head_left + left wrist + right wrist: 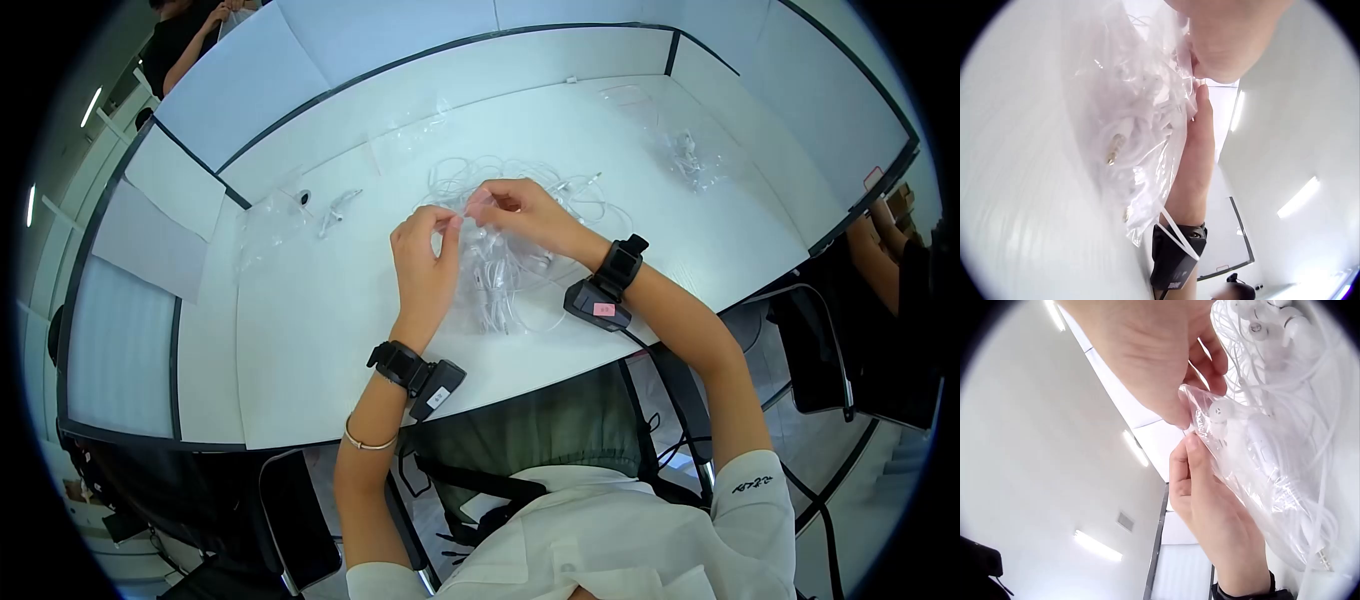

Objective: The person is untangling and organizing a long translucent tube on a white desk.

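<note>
A clear plastic bag (1235, 469) hangs under both hands, with white wired earphones (1263, 450) coiled inside. Its top edge is pinched between thumb and fingers of my left hand (424, 270). Close beside it, my right hand (530, 215) pinches the same edge, the two sets of fingertips almost meeting. A gold-tipped plug (1115, 150) shows through the plastic in the left wrist view. Behind and below the bag lies a tangle of loose white earphone cables (460, 170), with several earbuds (1259, 328) among them.
On the white table (330, 330), another bagged earphone set (690, 155) lies at the right. Toward the left are a white cable (340, 208), a small dark round thing (304, 198) and clear plastic (270, 235). Low white partitions (500, 62) edge the table.
</note>
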`<control>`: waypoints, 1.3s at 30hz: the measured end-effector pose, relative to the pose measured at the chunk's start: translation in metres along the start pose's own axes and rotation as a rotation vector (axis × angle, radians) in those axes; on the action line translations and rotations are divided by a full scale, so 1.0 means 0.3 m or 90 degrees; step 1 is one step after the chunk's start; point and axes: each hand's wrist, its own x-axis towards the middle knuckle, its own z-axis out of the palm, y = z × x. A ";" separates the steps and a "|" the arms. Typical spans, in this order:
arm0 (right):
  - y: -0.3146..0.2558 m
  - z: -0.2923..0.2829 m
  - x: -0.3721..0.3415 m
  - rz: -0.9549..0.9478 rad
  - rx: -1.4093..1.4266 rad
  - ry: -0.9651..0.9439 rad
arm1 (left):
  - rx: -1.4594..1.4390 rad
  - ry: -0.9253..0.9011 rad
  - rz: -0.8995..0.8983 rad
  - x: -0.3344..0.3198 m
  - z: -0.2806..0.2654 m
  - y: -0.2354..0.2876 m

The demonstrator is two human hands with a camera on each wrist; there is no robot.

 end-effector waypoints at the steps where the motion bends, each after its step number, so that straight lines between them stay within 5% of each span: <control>1: -0.008 0.000 0.000 -0.008 -0.039 -0.004 | 0.005 -0.008 0.008 0.001 -0.002 0.005; 39: -0.003 -0.004 -0.006 -0.034 -0.085 -0.005 | 0.034 0.030 0.040 0.001 0.006 0.032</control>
